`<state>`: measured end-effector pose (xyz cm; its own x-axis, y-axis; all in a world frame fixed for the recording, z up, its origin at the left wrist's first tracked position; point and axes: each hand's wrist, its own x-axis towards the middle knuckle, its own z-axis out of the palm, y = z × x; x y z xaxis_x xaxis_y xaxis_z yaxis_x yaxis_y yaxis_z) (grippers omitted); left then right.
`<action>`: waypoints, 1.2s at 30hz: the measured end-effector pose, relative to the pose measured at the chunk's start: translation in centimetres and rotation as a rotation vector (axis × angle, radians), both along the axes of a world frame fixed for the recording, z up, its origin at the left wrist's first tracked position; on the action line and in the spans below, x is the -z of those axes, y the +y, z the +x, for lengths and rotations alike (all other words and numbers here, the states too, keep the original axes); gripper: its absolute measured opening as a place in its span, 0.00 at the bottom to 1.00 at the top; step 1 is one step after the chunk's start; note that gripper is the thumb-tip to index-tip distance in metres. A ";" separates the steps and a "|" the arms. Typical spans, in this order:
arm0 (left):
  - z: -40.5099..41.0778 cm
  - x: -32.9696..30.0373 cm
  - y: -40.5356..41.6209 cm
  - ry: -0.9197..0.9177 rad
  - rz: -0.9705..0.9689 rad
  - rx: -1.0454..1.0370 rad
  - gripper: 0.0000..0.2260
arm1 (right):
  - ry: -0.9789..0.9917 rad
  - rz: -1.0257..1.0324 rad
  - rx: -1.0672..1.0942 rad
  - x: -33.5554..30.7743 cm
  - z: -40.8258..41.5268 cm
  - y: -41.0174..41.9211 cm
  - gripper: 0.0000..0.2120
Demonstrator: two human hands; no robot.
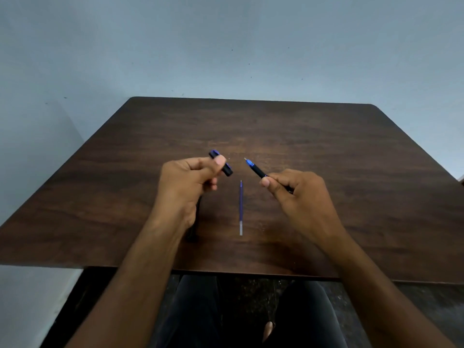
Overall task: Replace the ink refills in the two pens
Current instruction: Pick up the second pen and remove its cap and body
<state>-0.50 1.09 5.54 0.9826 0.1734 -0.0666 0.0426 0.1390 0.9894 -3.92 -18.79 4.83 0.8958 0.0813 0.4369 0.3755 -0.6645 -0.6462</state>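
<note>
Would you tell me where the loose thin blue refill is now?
The thin blue refill lies on the dark wooden table, between the left hand and right hand.

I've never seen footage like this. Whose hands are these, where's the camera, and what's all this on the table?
No machine here: a person wears a camera on the head, looking down at their own two hands over a dark wooden table. The left hand grips a short black and blue pen cap. The right hand holds the black pen, tip pointing away. Between the hands a thin blue ink refill lies loose on the table. A dark object, perhaps a second pen, lies mostly hidden under the left wrist.
</note>
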 end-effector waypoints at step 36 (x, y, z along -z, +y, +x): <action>-2.0 2.0 -4.0 -0.010 -0.104 0.166 0.09 | 0.512 0.861 -0.141 1.8 -0.8 -0.8 0.09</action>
<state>-2.52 -2.90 3.55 0.9978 0.0016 -0.0657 0.0635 0.2328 0.9705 -4.71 -19.62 3.00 0.9985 0.0388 -0.0373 -0.0422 0.1327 -0.9903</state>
